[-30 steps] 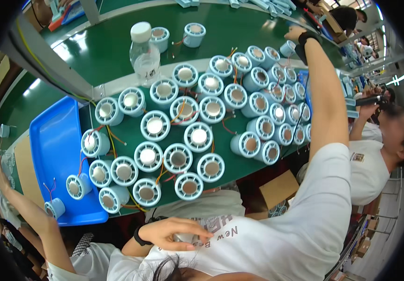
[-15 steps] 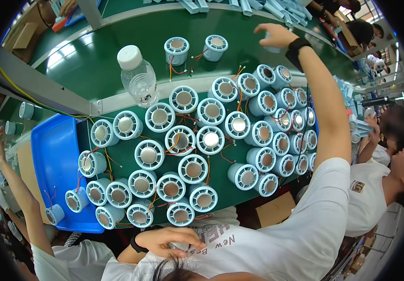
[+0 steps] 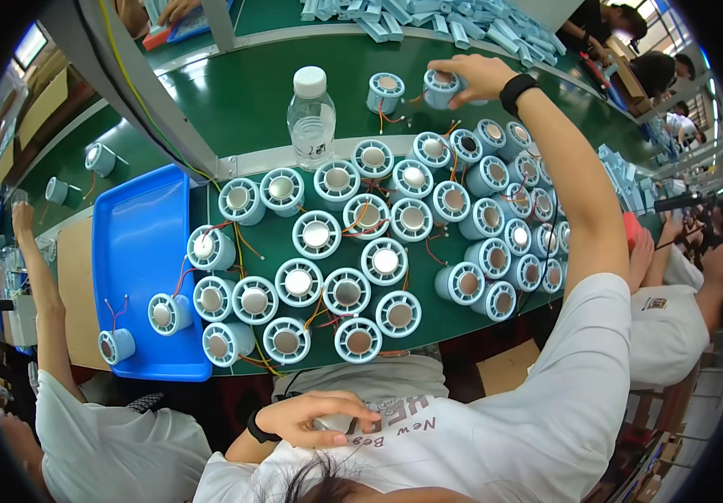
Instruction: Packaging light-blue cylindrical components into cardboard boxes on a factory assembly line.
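Observation:
My right hand (image 3: 481,80) reaches across to the far green surface. Its thumb and fingers close round a light blue cylindrical motor housing (image 3: 439,94) with a metal disc on top. Just left of that stands another motor housing (image 3: 385,94) with red wires trailing. Held in front of my white shirt, my left hand (image 3: 318,418) has loosely bent fingers, apart, with nothing seen in them. Between my arms, the near table carries many like housings (image 3: 347,291), with slotted rims, metal discs and thin coloured wires.
A capped clear bottle (image 3: 311,121) stands beside the metal rail dividing the surfaces. At left a blue tray (image 3: 139,226) holds housings near its front. Light blue strips (image 3: 454,21) are heaped at the back. A metal post (image 3: 131,80) rises at left; co-workers sit on both sides.
My view has shifted, so the table contents appear farther right. My right hand has moved left to the second far housing and closed round it. My left hand stays by my chest.

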Action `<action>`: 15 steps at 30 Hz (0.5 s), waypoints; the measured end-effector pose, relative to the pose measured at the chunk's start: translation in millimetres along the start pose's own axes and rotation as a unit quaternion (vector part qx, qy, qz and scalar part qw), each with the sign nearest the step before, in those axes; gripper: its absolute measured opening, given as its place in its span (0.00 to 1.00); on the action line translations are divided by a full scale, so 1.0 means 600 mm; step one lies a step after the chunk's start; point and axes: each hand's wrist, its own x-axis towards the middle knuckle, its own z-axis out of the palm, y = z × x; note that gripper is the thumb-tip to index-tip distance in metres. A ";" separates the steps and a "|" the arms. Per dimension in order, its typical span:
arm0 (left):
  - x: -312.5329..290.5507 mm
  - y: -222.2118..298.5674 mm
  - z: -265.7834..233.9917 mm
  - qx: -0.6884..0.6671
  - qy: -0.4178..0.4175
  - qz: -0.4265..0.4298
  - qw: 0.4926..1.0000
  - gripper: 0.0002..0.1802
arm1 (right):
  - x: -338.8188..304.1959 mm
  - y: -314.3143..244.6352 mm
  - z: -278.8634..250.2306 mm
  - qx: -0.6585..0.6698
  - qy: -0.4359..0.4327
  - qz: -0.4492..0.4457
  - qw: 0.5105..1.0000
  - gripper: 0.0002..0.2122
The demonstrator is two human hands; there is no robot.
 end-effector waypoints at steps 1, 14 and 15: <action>-0.002 0.005 0.011 0.043 0.037 -0.005 0.998 0.27 | -0.025 -0.004 -0.010 0.002 0.002 0.003 1.000 0.42; 0.099 0.019 0.064 0.274 0.357 0.166 0.877 0.51 | -0.422 -0.405 -0.084 0.366 -0.016 -0.117 0.923 0.42; 0.100 0.013 0.065 0.269 0.350 0.155 0.884 0.51 | -0.442 -0.420 -0.074 0.392 -0.029 -0.095 0.914 0.43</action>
